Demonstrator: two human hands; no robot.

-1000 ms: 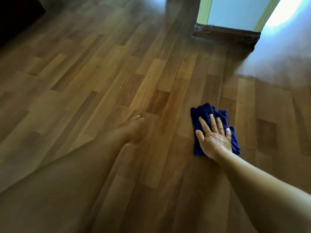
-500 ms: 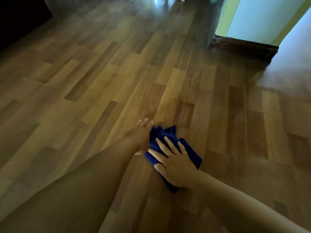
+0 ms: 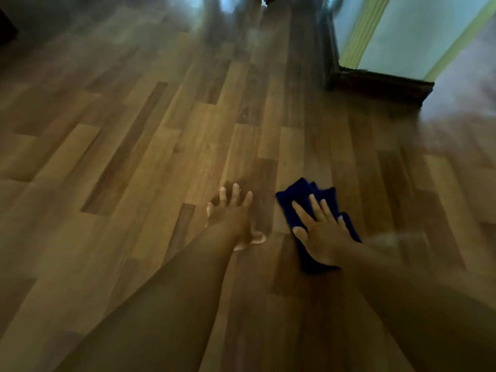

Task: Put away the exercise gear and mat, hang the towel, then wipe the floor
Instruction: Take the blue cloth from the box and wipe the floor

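A folded dark blue cloth (image 3: 298, 193) lies flat on the wooden plank floor (image 3: 150, 146). My right hand (image 3: 320, 232) presses down on the cloth with its fingers spread, covering its near half. My left hand (image 3: 233, 216) rests flat on the bare floor just left of the cloth, fingers apart, a small gap between the two hands. Both forearms stretch in from the bottom of the view.
A dark wooden threshold (image 3: 381, 85) and a pale door panel with a light green frame (image 3: 365, 30) stand at the upper right. Bright glare falls on the floor at the far right. Blurred dark shapes sit at the top centre.
My right hand slid the cloth left until it touched my left hand, then back to the right, leaving a gap. The view shifted; my left hand stayed planted.
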